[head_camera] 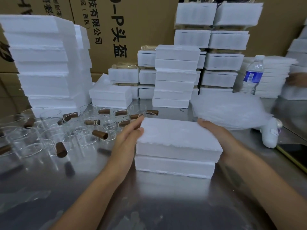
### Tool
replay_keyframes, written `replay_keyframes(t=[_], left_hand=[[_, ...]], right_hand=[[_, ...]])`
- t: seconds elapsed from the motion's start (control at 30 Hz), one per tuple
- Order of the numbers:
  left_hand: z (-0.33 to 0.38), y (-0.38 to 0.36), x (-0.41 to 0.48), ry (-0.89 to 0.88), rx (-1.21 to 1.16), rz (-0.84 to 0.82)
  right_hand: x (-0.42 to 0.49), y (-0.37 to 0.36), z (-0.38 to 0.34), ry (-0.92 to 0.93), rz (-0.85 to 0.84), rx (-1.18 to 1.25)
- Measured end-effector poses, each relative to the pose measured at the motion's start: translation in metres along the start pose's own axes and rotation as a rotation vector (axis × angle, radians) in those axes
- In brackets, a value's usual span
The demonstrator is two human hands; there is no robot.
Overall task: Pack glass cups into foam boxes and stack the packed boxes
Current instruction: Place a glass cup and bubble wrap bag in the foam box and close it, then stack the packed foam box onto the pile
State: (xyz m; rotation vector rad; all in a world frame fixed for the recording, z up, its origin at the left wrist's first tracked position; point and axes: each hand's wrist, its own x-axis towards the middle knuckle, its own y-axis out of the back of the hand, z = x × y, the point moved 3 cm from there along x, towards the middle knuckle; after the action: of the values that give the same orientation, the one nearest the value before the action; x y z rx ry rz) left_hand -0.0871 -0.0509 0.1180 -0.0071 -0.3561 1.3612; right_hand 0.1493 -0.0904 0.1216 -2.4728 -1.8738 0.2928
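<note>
Closed foam box (pixel 177 143) sits on the bench (pixel 149 196) right in front of me, top half seated on bottom half with the seam showing all round. My left hand (pixel 127 138) lies against its left side, fingers straight and pressing on the upper half. My right hand (pixel 214 131) lies flat along the right edge and looks uncurled, though the box hides the undersides of its fingers. Pressing from both sides like this should keep the two halves square and together, so I judge the box packed and ready to lift. Likely destination is the stack (pixel 174 77) straight behind, well apart from the box. Loose cups (pixel 54 135) with brown handles crowd the bench to my left, within easy reach for the next fill. A tall pile (pixel 43 63) of foam stands behind them. Wrap (pixel 229 110) lies to the right, blurred. The carton (pixel 116 30) at the back reads "技有限公司", "(西区)" and "-P头盔", turned sideways. The bottle (pixel 253 75) has a blue label with print too small to read.
</note>
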Motion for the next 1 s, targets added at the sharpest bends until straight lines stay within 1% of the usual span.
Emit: replay_keyframes(t=[0.17,0.4,0.53,0.67,0.73,0.77,0.87,0.93,1.0], left_hand=[[-0.005,0.002,0.001,0.117,-0.075,-0.008],[-0.004,0.001,0.002,0.166,-0.044,-0.045],[-0.006,0.004,0.002,0.17,0.014,-0.064],[-0.007,0.004,-0.001,0.139,0.065,-0.062],[-0.009,0.005,-0.001,0.123,0.064,-0.06],[-0.01,0.005,-0.001,0.115,0.056,-0.065],[-0.009,0.002,-0.006,0.092,0.003,-0.123],[-0.007,-0.001,-0.01,0.083,-0.03,-0.173],[-0.006,-0.002,-0.013,0.07,-0.006,-0.219]], right_hand=[[0.002,0.003,-0.002,0.067,-0.021,-0.068],[-0.002,0.004,-0.004,0.112,-0.062,-0.161],[-0.003,0.004,-0.005,0.102,-0.017,-0.142],[-0.007,0.004,-0.003,0.069,0.12,-0.135],[-0.014,0.005,0.0,0.024,0.155,-0.111],[-0.02,0.005,0.002,0.014,0.135,-0.064],[-0.044,-0.002,0.008,0.061,-0.034,0.047],[-0.055,-0.006,0.014,0.048,-0.097,0.036],[-0.06,-0.007,0.019,0.005,-0.083,-0.046]])
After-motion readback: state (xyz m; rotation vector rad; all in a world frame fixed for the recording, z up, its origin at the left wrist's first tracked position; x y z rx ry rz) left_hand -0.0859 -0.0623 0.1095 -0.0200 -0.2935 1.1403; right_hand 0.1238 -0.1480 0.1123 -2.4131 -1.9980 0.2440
